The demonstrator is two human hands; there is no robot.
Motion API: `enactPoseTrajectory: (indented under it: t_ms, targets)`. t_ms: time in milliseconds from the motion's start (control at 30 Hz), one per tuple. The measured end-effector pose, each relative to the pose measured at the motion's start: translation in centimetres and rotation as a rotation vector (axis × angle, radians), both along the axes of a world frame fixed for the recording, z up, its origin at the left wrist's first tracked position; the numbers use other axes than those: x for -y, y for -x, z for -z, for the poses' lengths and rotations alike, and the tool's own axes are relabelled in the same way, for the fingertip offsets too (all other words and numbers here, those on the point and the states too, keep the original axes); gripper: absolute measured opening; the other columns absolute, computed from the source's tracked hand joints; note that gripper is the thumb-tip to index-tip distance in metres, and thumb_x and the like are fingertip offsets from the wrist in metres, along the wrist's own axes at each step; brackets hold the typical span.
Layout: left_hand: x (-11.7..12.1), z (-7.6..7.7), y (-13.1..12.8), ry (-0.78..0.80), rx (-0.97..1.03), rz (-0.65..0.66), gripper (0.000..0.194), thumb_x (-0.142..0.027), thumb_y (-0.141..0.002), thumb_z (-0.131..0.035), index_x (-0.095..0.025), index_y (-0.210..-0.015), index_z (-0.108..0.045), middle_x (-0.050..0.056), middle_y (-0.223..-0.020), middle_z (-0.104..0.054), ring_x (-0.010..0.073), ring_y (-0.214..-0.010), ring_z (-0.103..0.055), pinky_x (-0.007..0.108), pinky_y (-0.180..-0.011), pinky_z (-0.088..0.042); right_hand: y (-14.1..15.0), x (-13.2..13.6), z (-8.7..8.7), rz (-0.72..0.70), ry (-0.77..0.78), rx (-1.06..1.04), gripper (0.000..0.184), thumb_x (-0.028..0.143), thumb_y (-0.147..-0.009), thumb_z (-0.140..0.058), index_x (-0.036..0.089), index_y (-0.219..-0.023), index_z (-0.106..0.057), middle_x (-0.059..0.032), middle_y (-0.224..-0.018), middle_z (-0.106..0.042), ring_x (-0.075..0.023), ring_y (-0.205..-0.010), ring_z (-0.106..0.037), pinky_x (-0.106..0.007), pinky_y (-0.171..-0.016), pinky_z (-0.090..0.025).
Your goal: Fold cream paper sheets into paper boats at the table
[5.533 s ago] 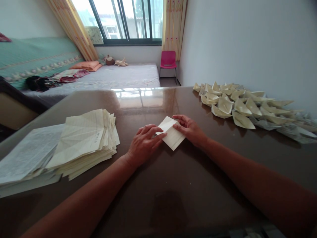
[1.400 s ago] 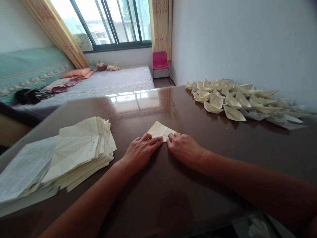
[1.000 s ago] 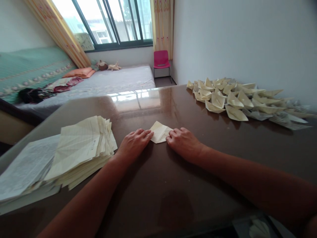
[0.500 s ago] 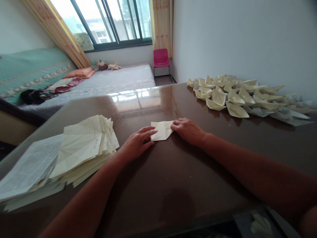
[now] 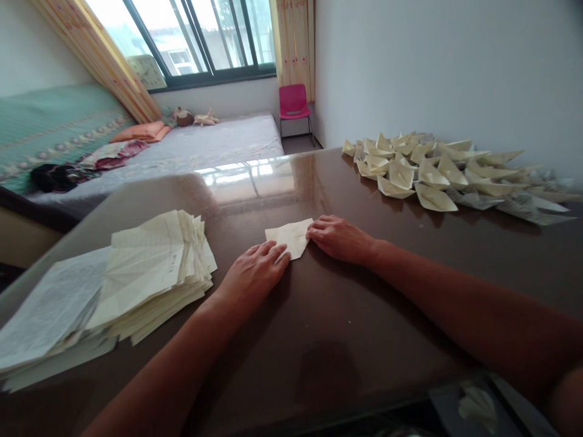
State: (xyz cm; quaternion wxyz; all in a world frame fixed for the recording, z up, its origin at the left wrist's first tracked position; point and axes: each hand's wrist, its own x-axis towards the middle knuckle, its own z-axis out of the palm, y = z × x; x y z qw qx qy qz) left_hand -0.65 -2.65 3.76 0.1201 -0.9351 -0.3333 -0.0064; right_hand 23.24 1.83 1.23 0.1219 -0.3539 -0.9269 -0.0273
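Observation:
A small folded sheet of cream paper [image 5: 294,235] lies on the glossy brown table [image 5: 319,303] in front of me. My left hand [image 5: 257,267] rests on its lower left part, fingers stretched out and nearly flat. At the paper's right edge, my right hand [image 5: 339,238] is closed, with thumb and fingers pinching the corner. The left hand covers part of the sheet, and my right fingertips hide the held corner.
A stack of cream sheets [image 5: 150,261] lies to the left, partly over grey printed sheets [image 5: 54,303]. Several folded paper boats [image 5: 432,173] crowd the far right by the wall. Beyond the table are a bed [image 5: 228,142] and a pink chair [image 5: 294,103].
Over these seconds the paper went from a diamond to a smaller folded piece and was turned. Just now my left hand has come down onto it from the left edge; my right keeps its corner.

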Motion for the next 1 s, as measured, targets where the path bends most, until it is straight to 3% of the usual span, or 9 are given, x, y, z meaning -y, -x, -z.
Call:
enactPoseTrajectory:
  t_ms: [367,500,567,667,833,1000]
  targets:
    - [-2.4,0.8,1.2,-0.094,0.039,-0.035,0.021,-0.012,-0.089,-0.053,-0.02,-0.105,-0.064,0.007,-0.102,-0.068,0.0215,-0.101,-0.059,0.033,-0.081,-0.045,0.2,0.2,0.0,0.02,0.007,-0.022,0.025,0.017,-0.094,-0.043,0.012,-0.1,-0.066,-0.0112,-0.102,-0.066,-0.0193,-0.096,-0.053,-0.031,-0.089,-0.038]
    - [-1.2,0.6,0.1,-0.094,0.064,0.062,0.014,-0.02,-0.091,-0.052,-0.021,-0.098,-0.065,0.004,-0.093,-0.067,0.0195,-0.095,-0.059,0.031,-0.077,-0.044,0.1,0.1,-0.1,0.045,0.051,-0.083,0.024,0.024,-0.095,-0.045,0.014,-0.093,-0.067,-0.0087,-0.095,-0.067,-0.0181,-0.09,-0.053,-0.03,-0.088,-0.038]
    - [0.0,0.5,-0.8,-0.017,0.069,0.138,0.016,-0.023,-0.093,-0.049,-0.022,-0.094,-0.065,0.002,-0.09,-0.066,0.018,-0.092,-0.059,0.03,-0.075,-0.044,0.0,0.1,-0.2,0.043,0.113,-0.148,0.024,0.031,-0.093,-0.05,0.015,-0.09,-0.068,-0.0068,-0.091,-0.067,-0.017,-0.088,-0.054,-0.029,-0.086,-0.038]
    - [1.3,0.5,-1.7,0.106,0.115,0.146,0.022,-0.026,-0.095,-0.044,-0.024,-0.095,-0.065,0.001,-0.09,-0.065,0.0155,-0.087,-0.058,0.026,-0.068,-0.044,-0.3,0.1,-0.1,0.011,0.219,-0.226,0.024,0.04,-0.087,-0.06,0.019,-0.092,-0.069,-0.0051,-0.093,-0.066,-0.0173,-0.091,-0.054,-0.028,-0.085,-0.039]
    - [1.0,1.4,-1.5,0.255,0.314,0.03,0.024,-0.032,-0.095,-0.045,-0.029,-0.104,-0.067,0.0,-0.102,-0.067,0.0154,-0.094,-0.057,0.025,-0.071,-0.044,-0.6,-0.2,0.1,-0.014,0.319,-0.259,0.025,0.04,-0.078,-0.07,0.021,-0.094,-0.07,-0.0053,-0.101,-0.065,-0.0191,-0.098,-0.053,-0.03,-0.087,-0.04]
    - [-0.3,2.2,-1.5,0.38,0.495,-0.215,0.027,-0.038,-0.092,-0.049,-0.022,-0.082,-0.069,0.0,-0.083,-0.067,0.0131,-0.074,-0.058,0.023,-0.068,-0.043,-0.4,-0.3,-0.1,-0.089,0.398,-0.294,0.014,0.026,-0.08,-0.069,0.02,-0.092,-0.07,-0.004,-0.097,-0.065,-0.0169,-0.094,-0.054,-0.029,-0.086,-0.041]
